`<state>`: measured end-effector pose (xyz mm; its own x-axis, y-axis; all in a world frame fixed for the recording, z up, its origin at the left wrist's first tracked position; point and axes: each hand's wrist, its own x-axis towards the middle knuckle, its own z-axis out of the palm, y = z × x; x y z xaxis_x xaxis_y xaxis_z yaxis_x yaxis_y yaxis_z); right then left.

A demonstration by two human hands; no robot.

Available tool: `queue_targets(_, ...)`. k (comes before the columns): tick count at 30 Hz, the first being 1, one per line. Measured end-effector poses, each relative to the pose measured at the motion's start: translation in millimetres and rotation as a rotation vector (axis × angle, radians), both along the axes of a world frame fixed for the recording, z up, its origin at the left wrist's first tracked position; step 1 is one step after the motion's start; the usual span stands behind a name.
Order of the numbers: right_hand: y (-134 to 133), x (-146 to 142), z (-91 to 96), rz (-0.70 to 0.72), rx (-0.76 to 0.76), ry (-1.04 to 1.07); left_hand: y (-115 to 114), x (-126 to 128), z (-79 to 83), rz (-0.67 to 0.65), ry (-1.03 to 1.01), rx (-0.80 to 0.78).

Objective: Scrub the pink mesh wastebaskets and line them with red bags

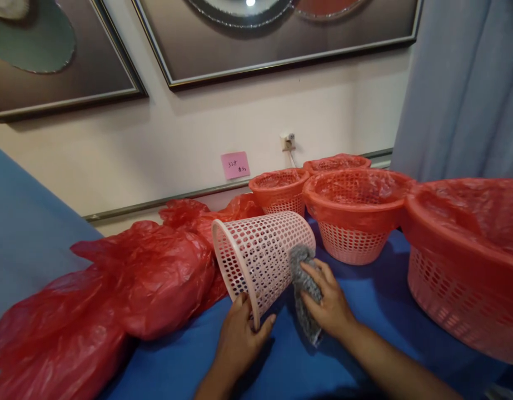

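Note:
A pale pink perforated plastic wastebasket point(262, 250) is tilted on its side above the blue cloth, its mouth facing left. Its rim is gripped near the bottom by my left hand point(242, 339), fingers hooked inside and thumb outside. My right hand point(329, 300) is closed on a grey fluffy cloth point(308, 294) and presses it against the wastebasket's side near the base. Part of the cloth hangs below the fingers.
Red plastic bags point(156, 272) lie heaped on the left. Red-lined baskets stand behind and to the right, including a middle basket point(356, 239) and a large near basket point(460, 300). A blue cloth point(168, 361) covers the table. The wall carries a pink note point(235, 165) and an outlet point(288, 142).

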<state>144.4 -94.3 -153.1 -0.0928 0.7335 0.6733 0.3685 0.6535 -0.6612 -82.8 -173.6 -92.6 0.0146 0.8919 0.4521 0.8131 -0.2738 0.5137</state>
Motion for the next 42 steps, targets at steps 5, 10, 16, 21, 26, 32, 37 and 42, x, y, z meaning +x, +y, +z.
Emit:
queue_targets(5, -33, -11, 9.0, 0.212, 0.23, -0.064, 9, 19, 19.6, -0.114, -0.184, -0.002)
queue_targets(10, -6, -18, 14.5, 0.191, 0.291, -0.055, 10, 18, -2.0, -0.128, -0.172, 0.103)
queue_targets(16, 68, 5, -6.6, -0.274, -0.258, 0.149, 4, 6, -28.4, -0.097, -0.124, 0.267)
queue_targets(21, 32, -3, 3.7, -0.113, -0.095, 0.109, 5, 6, -38.1, -0.137, -0.082, 0.307)
queue_targets(26, -29, -30, 24.8, 0.369, 0.312, -0.068, 3, 5, -42.6, -0.242, -0.03, 0.324)
queue_targets(32, 31, -16, 11.2, -0.058, 0.024, 0.099, 2, 6, -42.9, -0.135, -0.031, 0.292)
queue_targets(37, 32, -6, 17.2, -0.108, -0.008, 0.127, 5, 8, -44.9, -0.155, -0.02, 0.299)
queue_targets(42, -21, -25, 33.1, 0.381, 0.406, -0.049, 2, 8, -44.8, -0.248, -0.001, 0.27)
